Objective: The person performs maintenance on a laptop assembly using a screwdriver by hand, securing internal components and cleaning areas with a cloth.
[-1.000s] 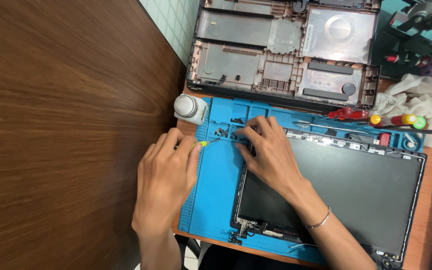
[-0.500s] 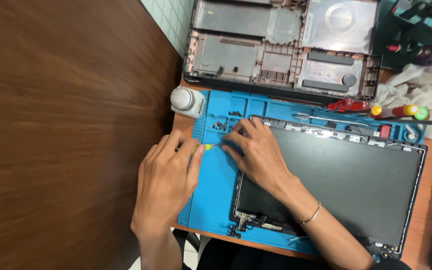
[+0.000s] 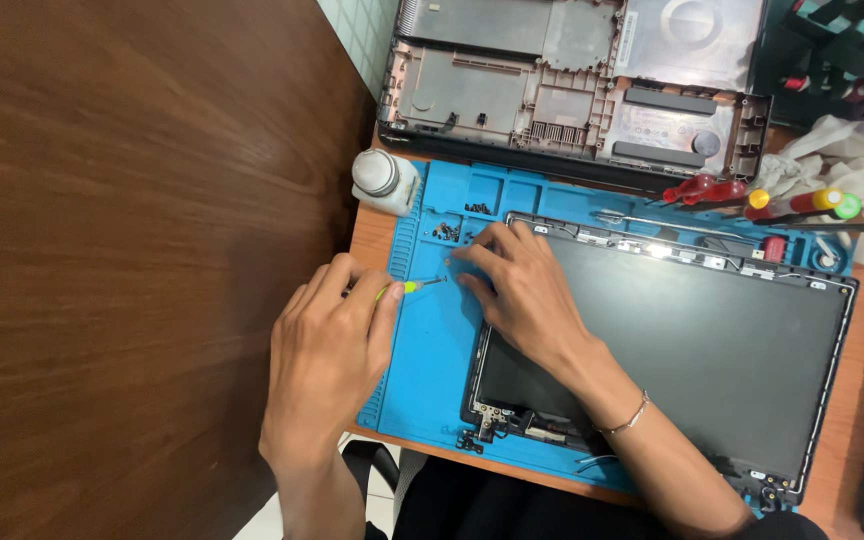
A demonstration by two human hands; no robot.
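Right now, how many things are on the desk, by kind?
Laptop parts: 2, base shell and screen panel
Screwdrivers: 4, one in the left hand, a red pair, a yellow and green-capped one
Mat: 1
Bottle: 1
Cloth: 1
Total: 9
The right hand rests on the mat.
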